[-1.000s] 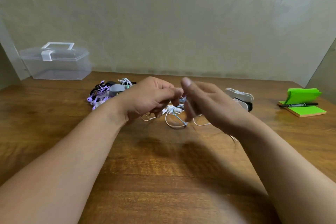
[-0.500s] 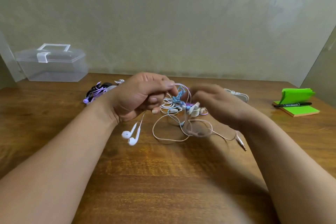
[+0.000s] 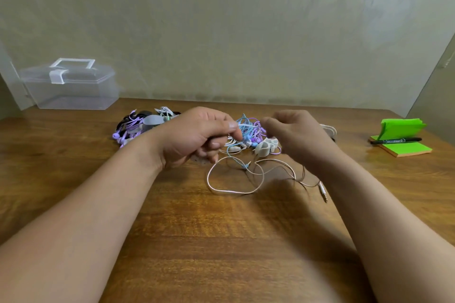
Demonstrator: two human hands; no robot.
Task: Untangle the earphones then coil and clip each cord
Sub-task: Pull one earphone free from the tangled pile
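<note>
A tangle of blue and purple earphone cords (image 3: 248,128) lies on the wooden table (image 3: 221,241) between my hands. My left hand (image 3: 194,136) is curled, and its thumb and fingers pinch a white earphone cord (image 3: 231,192). That cord falls from the hand into a wide loop on the table and ends in a jack plug (image 3: 323,192) on the right. My right hand (image 3: 295,138) hovers beside the tangle with its fingers curled; it is blurred, so what it holds is unclear. White cord clips (image 3: 266,146) lie just below the tangle.
A pile of purple and black earphones with grey clips (image 3: 138,125) sits behind my left wrist. A clear plastic box with a handle (image 3: 69,86) stands at the back left. A green sticky-note pad (image 3: 403,147) with a black marker (image 3: 396,141) lies at the right.
The white earbuds that dangled below my left hand are now tucked under it. My right hand has risen off the tangle. The white loop has spread wider on the table.
</note>
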